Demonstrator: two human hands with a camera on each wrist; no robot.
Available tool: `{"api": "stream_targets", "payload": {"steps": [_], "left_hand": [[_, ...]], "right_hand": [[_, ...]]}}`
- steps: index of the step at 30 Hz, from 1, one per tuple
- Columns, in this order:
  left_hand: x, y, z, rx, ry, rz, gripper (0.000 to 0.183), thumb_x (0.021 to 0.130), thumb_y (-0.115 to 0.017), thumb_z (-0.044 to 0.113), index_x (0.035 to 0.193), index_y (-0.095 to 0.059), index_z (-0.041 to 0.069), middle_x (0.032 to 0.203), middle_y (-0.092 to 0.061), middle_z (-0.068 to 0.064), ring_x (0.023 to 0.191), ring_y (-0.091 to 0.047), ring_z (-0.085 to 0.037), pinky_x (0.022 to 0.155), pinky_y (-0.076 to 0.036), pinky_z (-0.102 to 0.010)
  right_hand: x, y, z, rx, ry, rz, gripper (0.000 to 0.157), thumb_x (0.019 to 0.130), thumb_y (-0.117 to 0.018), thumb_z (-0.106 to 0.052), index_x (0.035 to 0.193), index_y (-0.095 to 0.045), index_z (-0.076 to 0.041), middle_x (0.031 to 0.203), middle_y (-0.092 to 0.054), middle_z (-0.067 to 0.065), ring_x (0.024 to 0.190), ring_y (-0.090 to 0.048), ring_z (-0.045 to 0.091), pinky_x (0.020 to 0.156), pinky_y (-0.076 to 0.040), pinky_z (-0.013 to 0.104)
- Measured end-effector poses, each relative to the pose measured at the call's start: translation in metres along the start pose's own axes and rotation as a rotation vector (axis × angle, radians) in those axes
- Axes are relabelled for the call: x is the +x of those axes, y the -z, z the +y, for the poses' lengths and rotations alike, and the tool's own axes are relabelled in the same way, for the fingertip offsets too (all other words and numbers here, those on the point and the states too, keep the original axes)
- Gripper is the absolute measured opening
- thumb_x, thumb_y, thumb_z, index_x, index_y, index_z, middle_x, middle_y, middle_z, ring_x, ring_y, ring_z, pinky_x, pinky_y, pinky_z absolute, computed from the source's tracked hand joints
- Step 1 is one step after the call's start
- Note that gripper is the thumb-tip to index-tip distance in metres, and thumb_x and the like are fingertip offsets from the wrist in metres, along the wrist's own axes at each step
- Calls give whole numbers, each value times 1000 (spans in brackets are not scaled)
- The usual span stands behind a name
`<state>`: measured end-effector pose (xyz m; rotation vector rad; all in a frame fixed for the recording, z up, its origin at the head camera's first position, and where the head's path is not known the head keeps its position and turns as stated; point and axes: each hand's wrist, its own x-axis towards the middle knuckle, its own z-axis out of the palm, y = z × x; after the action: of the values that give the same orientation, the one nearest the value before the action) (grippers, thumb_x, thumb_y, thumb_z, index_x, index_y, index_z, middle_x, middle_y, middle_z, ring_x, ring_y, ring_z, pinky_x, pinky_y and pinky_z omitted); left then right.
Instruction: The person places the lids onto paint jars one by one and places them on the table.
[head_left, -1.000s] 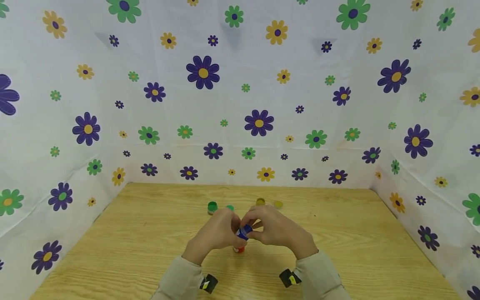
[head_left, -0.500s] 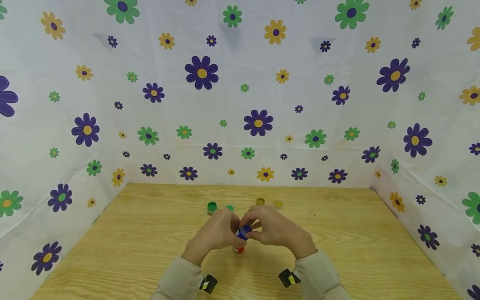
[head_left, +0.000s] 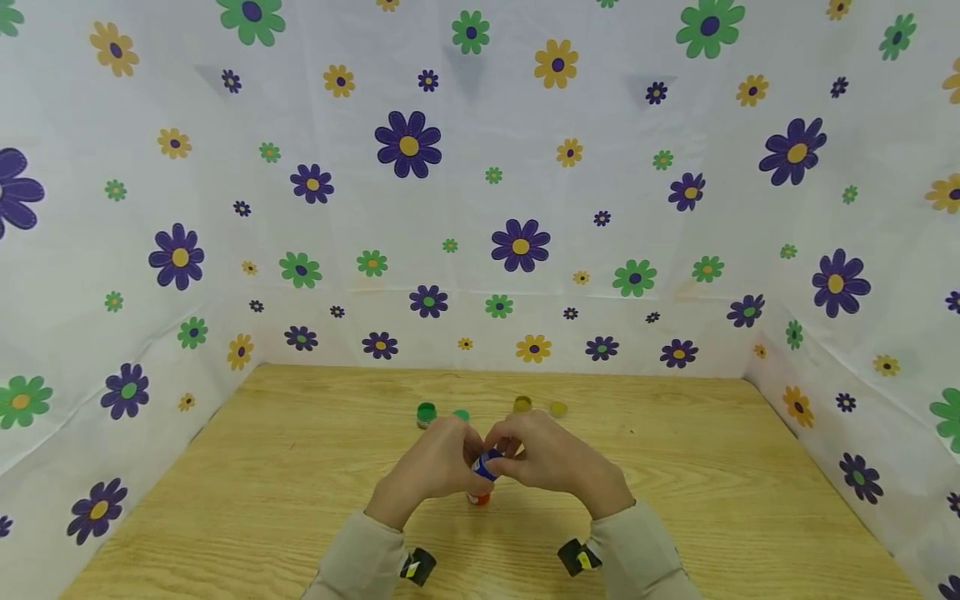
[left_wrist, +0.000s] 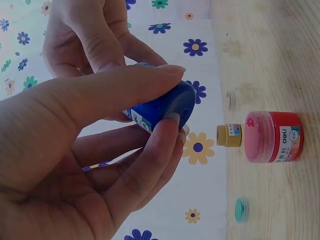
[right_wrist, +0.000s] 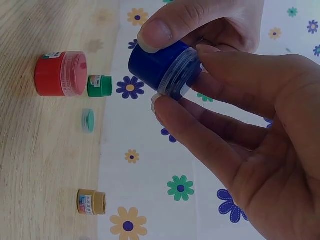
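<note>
A small blue paint jar (head_left: 485, 466) is held tilted above the table between both hands. My left hand (head_left: 438, 462) grips its blue body, thumb on one side and fingers on the other. On the jar's clear ridged lid (right_wrist: 179, 74), which sits on the jar's mouth, the thumb and fingertips of my right hand (head_left: 558, 454) pinch from the side. Directly below the hands, a red paint jar (left_wrist: 287, 136) with its lid on stands on the table, partly hidden by my left hand in the head view.
Farther back on the wooden table (head_left: 300, 467) stand an open green jar (head_left: 426, 414) with its green lid (right_wrist: 88, 121) and an open ochre jar (head_left: 522, 404) with its lid (head_left: 558, 408). A flower-printed white cloth (head_left: 360, 217) encloses the back and sides.
My right thumb and fingers have shifted slightly on the lid, covering more of the blue jar's top. My left hand keeps the same grip, and the other jars stay put.
</note>
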<state>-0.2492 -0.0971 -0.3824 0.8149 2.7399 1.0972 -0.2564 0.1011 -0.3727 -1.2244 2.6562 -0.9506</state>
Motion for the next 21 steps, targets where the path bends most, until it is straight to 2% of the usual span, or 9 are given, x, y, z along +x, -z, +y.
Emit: {"api": "stream_targets", "payload": {"steps": [3,9,15,21], "left_hand": [[0,0,0,-4,1,-1,15,74,-88,3,87,-80,3,72,-74,-1,63,-64,-8,58,-52,-23],[-1,2,-2,-14,38,-4,19,74,-89,5,89,-79,1,77,-76,-2,68,-67,-8,63,-56,-24],[0,1,-3,-2,38,1,21,73,-91,8,90,-79,2,77,-76,-2,67,-66,-9,61,-56,-24],[0,1,-2,-7,37,4,21,73,-91,7,90,-80,2,77,-76,-2,67,-66,-8,61,-55,-23]], "right_hand": [[0,0,0,1,-10,-3,19,97,-72,-12,114,-75,-7,101,-77,6,86,-72,8,76,-56,15],[-1,3,2,41,-10,10,23,97,-73,-13,118,-72,-5,111,-76,8,97,-74,18,80,-59,21],[-2,4,3,64,62,17,21,91,-76,-2,112,-75,-6,111,-74,9,104,-72,23,86,-61,27],[-2,2,3,53,99,19,21,89,-77,1,109,-76,-5,107,-73,10,101,-73,23,81,-60,21]]}}
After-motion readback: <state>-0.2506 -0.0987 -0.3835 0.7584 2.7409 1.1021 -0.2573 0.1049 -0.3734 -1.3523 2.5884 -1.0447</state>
